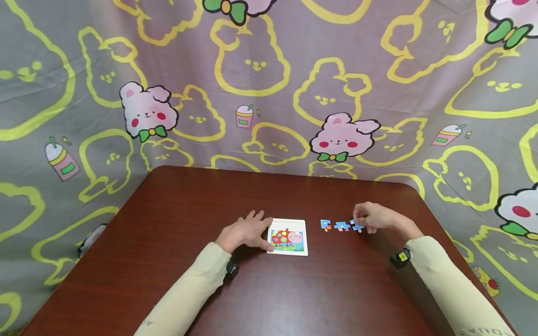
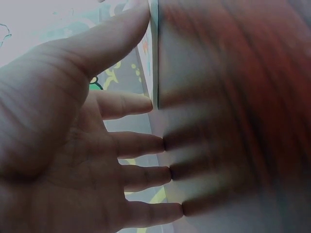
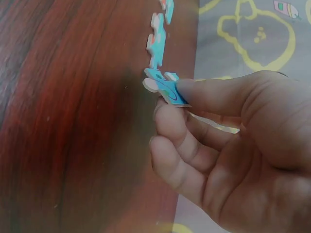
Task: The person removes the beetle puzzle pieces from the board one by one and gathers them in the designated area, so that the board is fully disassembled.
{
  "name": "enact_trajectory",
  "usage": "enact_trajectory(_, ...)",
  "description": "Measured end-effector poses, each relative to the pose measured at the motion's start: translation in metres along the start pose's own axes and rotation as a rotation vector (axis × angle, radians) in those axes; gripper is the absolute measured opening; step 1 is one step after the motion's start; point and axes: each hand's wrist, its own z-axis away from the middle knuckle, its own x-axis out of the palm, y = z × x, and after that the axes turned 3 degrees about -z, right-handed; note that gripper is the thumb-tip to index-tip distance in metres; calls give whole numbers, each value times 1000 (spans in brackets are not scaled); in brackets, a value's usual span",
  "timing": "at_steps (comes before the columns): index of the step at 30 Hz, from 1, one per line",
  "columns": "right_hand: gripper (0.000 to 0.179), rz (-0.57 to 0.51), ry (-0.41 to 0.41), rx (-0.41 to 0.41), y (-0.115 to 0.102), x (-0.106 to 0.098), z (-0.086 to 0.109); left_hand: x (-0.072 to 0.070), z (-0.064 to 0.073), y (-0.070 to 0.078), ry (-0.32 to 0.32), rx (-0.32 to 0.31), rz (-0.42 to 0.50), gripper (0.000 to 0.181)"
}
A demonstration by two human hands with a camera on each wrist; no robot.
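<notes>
A white-framed jigsaw board (image 1: 306,249) lies on the table, its picture showing a pink-faced animal with a red spotted body. Along its left edge rests my left hand (image 1: 245,232), fingers spread and mostly straight; in the left wrist view the thumb and index finger touch the board's side (image 2: 155,73). To the right, my right hand (image 1: 375,217) pinches a blue puzzle piece (image 3: 167,90) between thumb and fingers, tilted up in the right wrist view. Beside it lie two more puzzle pieces, a middle one (image 1: 342,226) and a left one (image 1: 325,224) nearer the board.
The dark reddish-brown table (image 1: 269,298) extends around both arms. Behind it hangs a grey curtain (image 1: 277,107) printed with yellow outlines and white bunny heads. A dark device is strapped at each wrist.
</notes>
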Motion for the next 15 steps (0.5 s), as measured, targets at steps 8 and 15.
enact_trajectory(8,5,-31,5,47,10,-1,-1,-1,0,0,4,-3,6,93)
enact_trajectory(15,10,-45,34,76,13,1,-3,0,-1,0,3,-4,-6,93)
